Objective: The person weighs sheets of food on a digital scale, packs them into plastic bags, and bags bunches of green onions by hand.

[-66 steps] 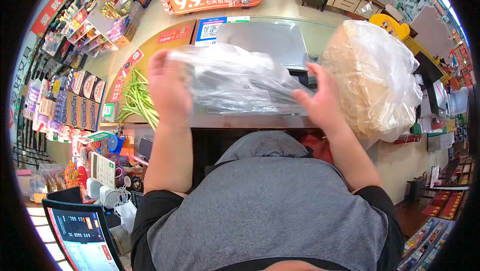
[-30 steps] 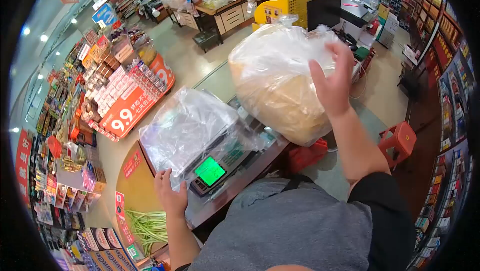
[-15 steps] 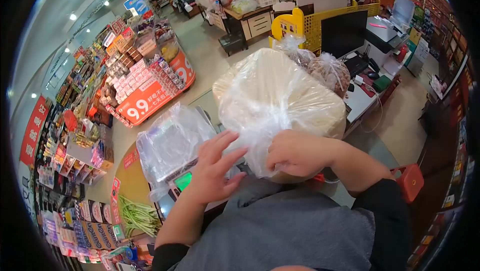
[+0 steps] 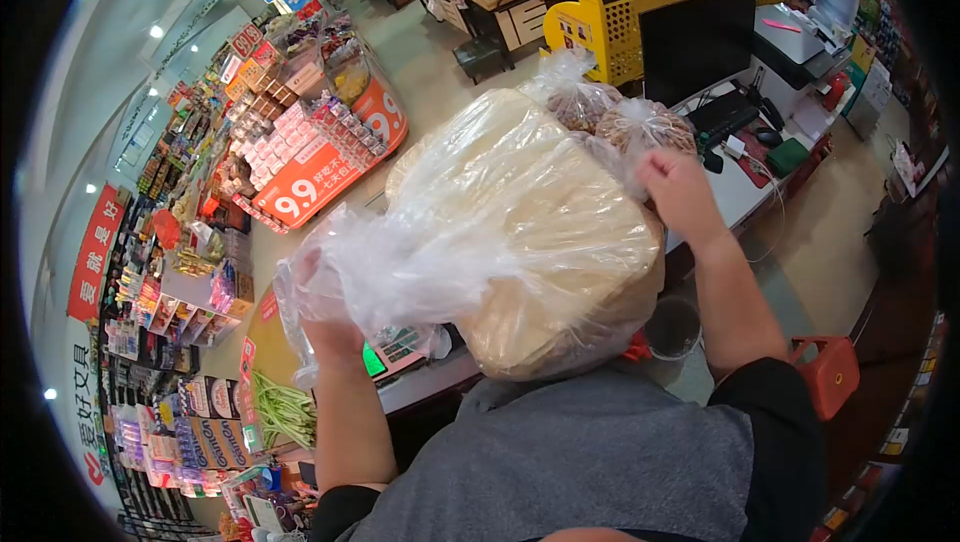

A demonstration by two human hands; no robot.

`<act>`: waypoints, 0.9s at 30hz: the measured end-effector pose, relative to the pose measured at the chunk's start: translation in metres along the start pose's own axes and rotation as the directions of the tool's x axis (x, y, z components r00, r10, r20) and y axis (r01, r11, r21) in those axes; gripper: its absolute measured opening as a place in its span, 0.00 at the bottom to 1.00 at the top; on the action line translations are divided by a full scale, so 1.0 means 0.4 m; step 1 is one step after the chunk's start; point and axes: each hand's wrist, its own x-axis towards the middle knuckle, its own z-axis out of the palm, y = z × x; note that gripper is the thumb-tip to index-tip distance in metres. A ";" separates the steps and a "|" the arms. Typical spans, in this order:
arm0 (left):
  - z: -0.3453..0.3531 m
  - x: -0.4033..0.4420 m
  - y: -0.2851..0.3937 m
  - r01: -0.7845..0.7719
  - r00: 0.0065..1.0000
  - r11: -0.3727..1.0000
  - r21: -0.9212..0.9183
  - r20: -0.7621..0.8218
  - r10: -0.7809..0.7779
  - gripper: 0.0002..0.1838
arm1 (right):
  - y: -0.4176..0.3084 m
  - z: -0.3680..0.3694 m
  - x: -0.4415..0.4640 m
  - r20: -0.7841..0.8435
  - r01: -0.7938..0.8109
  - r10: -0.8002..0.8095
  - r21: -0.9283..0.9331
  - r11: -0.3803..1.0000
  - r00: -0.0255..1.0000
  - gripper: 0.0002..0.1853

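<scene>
A large clear plastic bag point(image 4: 540, 232) stands in front of my body, filled with a pale yellow, layered stack. Its loose white-looking neck is drawn out to the left. At that end, my left hand point(image 4: 328, 317) is closed on the bag, its fingers partly veiled by the film. My right hand point(image 4: 672, 182) is closed in a pinch on a strip of plastic at the bag's far right corner. Just beyond that hand sits a knotted bag of brown pieces point(image 4: 640, 122), with a similar bag point(image 4: 575, 97) beside it.
Under the bag's neck is a scale with a green display point(image 4: 374, 360). Green stalks point(image 4: 283, 410) lie at left. A monitor point(image 4: 697, 42), keyboard point(image 4: 722, 114) and yellow perforated rack point(image 4: 600, 32) stand on the right. A red-orange container point(image 4: 825, 377) is near my right elbow.
My left hand has moved left, drawing the bag's neck with it. My right hand has gone from the neck to the far right corner. The bag has turned and its neck now points left.
</scene>
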 end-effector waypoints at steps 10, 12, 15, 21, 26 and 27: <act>0.209 -0.184 0.337 -0.905 0.421 0.347 0.247 0.644 0.639 0.33 | -0.361 0.073 -0.049 0.149 -0.085 -0.578 0.987 0.137 0.803 0.14; 0.234 -0.183 0.340 -0.735 0.642 0.626 0.261 0.566 0.517 0.32 | -0.401 0.159 -0.083 0.176 -0.128 -0.596 0.984 0.122 0.783 0.15; 0.161 -0.154 0.308 -0.462 0.767 0.850 0.252 0.594 0.241 0.18 | -0.469 0.225 -0.137 0.204 -0.122 -0.483 0.973 0.196 0.852 0.14; 0.061 -0.158 0.226 0.146 0.910 0.979 -0.140 0.408 -0.077 0.12 | -0.469 0.312 -0.201 0.122 -0.011 -0.314 0.943 0.333 0.941 0.29; 0.023 -0.177 0.192 0.191 0.882 0.948 -0.256 0.468 -0.052 0.15 | -0.515 0.407 -0.285 0.372 -0.094 -0.181 0.613 0.785 0.911 0.16; 0.007 -0.170 0.192 0.217 0.908 0.923 -0.318 0.413 -0.071 0.15 | -0.524 0.408 -0.284 0.387 -0.113 -0.119 0.526 0.843 0.915 0.14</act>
